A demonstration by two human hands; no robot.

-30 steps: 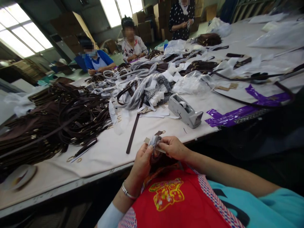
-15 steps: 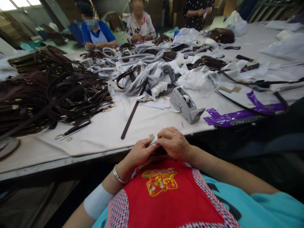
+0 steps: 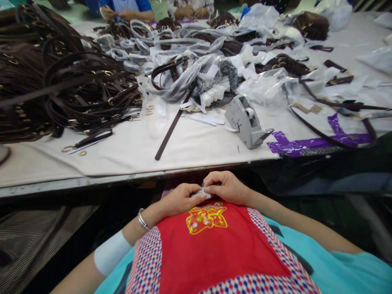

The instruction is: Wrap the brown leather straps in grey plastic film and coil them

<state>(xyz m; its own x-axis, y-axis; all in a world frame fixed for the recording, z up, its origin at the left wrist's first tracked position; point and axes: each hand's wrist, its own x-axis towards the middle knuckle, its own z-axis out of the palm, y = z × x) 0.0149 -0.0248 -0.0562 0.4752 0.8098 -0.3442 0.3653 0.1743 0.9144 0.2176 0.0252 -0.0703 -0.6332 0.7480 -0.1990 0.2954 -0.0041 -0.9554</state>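
Both hands meet in front of the red apron (image 3: 183,253), just below the table's near edge. My left hand (image 3: 180,199), a silver bangle at its wrist, is closed with thumb and fingers on a small whitish, grey-edged piece (image 3: 204,193). From the other side my right hand (image 3: 228,188) pinches the same piece, its fingers curled over the end. Most of the piece is hidden by the fingers, so its kind cannot be made out. Beyond the hands, a dark brown strap (image 3: 168,136) lies on the table, and a grey tape dispenser (image 3: 241,120) stands to its right.
Dark brown straps with gold-coloured clasps (image 3: 92,90) are heaped at the left. Grey-wrapped straps (image 3: 183,49) and clear plastic bags (image 3: 269,87) fill the middle. Purple tape (image 3: 318,145) runs along the right edge. Two co-workers' hands (image 3: 128,15) show across the table.
The view has tipped downward, so the table things sit higher. My hands have drawn in against the apron, still on the small piece; a tan bit at its end no longer shows.
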